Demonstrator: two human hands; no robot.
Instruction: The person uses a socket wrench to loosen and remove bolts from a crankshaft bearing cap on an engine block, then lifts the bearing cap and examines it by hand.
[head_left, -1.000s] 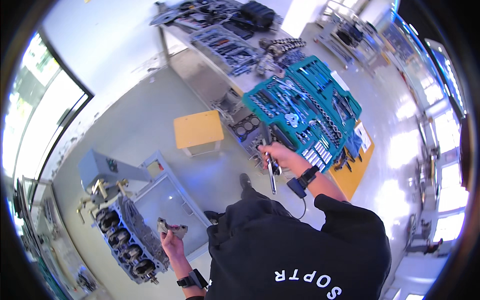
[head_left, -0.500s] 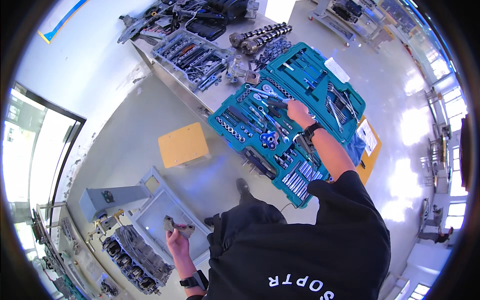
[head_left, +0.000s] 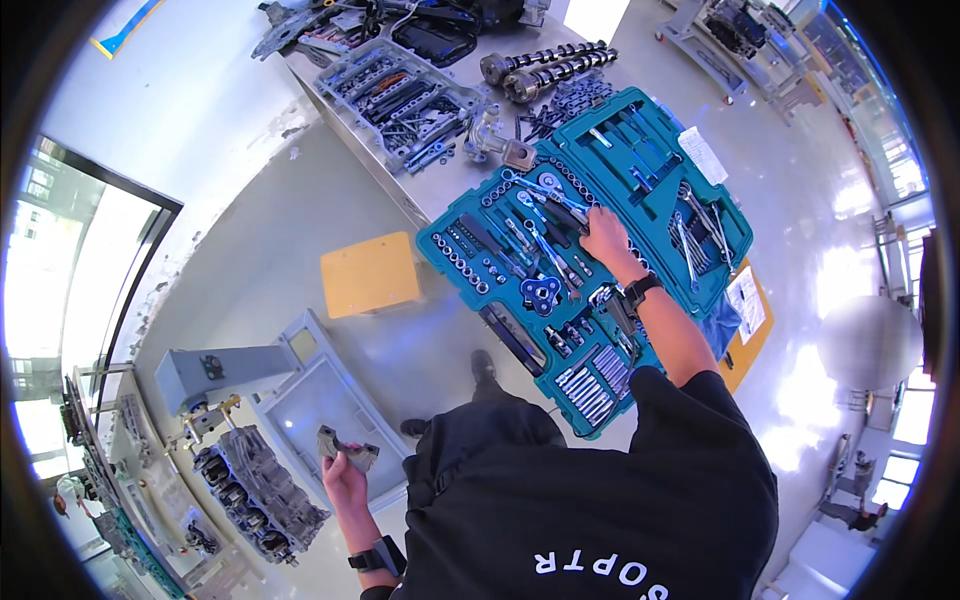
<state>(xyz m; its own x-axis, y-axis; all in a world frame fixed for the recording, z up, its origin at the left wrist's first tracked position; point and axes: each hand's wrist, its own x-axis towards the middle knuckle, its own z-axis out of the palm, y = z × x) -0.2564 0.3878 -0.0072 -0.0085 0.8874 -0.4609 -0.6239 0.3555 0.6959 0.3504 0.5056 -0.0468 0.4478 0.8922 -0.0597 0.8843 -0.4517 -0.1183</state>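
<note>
My left hand point(head_left: 345, 482) is closed around a grey metal block with a curved cut-out point(head_left: 352, 455), held low beside an engine block point(head_left: 262, 490). On the table ahead lies a teal tool case point(head_left: 462, 268), opened flat. My right hand point(head_left: 608, 243) is over its middle, fingers closed on the dark handle end of a ratchet wrench point(head_left: 572, 208); the hand covers part of that handle. Around it in the case sit sockets point(head_left: 462, 262), a blue three-lobed tool point(head_left: 540, 295), combination wrenches point(head_left: 690, 245) and a row of long sockets point(head_left: 583, 395).
Beyond the case stand two camshafts point(head_left: 560, 70) and a metal tray of bolts and parts point(head_left: 400, 100). A yellow stool point(head_left: 370, 275) is on the floor at left. The engine block hangs on a grey stand point(head_left: 225, 375). Papers point(head_left: 745, 300) lie by the case's right side.
The whole view has shifted slightly. The ratchet handle sits lower among the tools, with my right hand still at its end. My left hand keeps hold of the metal block.
</note>
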